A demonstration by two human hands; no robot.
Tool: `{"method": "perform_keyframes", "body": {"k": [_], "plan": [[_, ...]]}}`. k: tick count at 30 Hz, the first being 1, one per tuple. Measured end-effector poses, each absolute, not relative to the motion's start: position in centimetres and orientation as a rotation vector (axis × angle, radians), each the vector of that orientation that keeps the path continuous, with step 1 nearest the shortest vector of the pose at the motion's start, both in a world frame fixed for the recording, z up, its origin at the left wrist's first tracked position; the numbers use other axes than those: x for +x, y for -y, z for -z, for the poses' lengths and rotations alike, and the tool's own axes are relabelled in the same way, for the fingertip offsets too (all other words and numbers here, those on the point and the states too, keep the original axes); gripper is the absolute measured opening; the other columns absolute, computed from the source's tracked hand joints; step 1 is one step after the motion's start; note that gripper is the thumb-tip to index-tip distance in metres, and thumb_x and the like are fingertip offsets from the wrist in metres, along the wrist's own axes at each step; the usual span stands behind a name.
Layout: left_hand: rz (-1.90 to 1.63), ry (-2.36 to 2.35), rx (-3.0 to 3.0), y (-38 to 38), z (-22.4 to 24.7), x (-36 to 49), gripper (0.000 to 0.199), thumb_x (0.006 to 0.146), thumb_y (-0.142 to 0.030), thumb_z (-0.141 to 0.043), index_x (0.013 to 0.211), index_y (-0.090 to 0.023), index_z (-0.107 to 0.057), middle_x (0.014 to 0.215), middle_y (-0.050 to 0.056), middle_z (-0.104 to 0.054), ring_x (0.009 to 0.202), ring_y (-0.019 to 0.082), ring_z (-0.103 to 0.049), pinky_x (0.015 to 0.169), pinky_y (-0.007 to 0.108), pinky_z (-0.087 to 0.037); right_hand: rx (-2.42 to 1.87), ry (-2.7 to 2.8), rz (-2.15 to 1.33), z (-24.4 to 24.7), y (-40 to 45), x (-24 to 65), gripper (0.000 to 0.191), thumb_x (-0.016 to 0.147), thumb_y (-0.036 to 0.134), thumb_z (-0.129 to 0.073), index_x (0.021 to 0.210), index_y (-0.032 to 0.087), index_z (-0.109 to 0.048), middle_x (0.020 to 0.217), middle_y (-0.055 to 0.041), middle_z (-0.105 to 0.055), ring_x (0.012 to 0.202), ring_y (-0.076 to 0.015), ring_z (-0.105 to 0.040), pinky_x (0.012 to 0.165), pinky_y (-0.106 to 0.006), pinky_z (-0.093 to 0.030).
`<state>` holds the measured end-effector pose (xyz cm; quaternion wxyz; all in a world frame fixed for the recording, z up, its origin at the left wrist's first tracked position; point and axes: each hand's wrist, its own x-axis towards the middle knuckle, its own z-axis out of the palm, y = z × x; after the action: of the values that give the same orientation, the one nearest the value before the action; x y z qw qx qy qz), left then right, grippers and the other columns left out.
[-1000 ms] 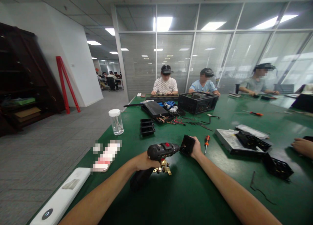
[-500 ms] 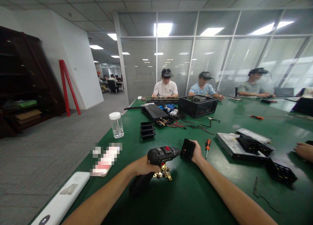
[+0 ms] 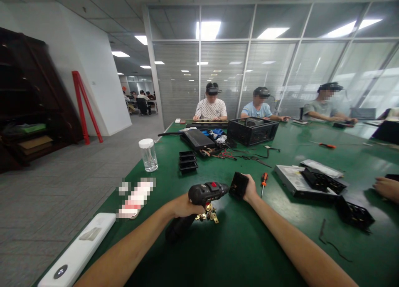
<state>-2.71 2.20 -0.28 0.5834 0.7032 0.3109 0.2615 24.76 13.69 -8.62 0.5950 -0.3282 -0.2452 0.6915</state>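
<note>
My left hand [image 3: 183, 206] is wrapped round the grip of a black cordless drill [image 3: 207, 192], whose nose points right. Held in my right hand [image 3: 250, 189] is a small black plastic box [image 3: 238, 185], tilted up with its face toward the drill. The drill's tip is close to the box's left side; whether they touch I cannot tell. Below the drill lies a small heap of brass-coloured metal pieces [image 3: 212, 214] on the green table [image 3: 237, 253]. An orange-handled screwdriver [image 3: 264, 182] rests just right of my right hand.
Several black trays [image 3: 188, 162] and a clear jar [image 3: 149, 156] stand at left. A white device [image 3: 81, 245] lies along the left edge. Ahead are a black metal case [image 3: 253, 131] and loose wires. Metal casings [image 3: 299, 183] sit at right, near another person's hand [image 3: 386, 189].
The view has tilted slightly, so the table sits a little higher in the picture. Both hands keep their holds, and the drill and box stay almost in the same position relative to each other.
</note>
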Motion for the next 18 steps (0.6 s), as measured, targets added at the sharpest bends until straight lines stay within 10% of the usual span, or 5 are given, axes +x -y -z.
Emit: {"method": "perform_keyframes", "body": {"k": [18], "plan": [[-0.603, -0.759, 1.628, -2.20, 0.18, -2.63, 0.022, 0.061, -0.011, -0.060, 0.082, -0.013, -0.059, 0.072, 0.000, -0.054, 0.068, 0.013, -0.046, 0.060, 0.023, -0.038, -0.748, 0.582, -1.624, 8.78, -13.77, 24.86, 0.018, 0.070, 0.035, -0.047, 0.067, 0.019, -0.053, 0.051, -0.0018, -0.055, 0.044, -0.0170, -0.051, 0.046, -0.030, -0.042]]}}
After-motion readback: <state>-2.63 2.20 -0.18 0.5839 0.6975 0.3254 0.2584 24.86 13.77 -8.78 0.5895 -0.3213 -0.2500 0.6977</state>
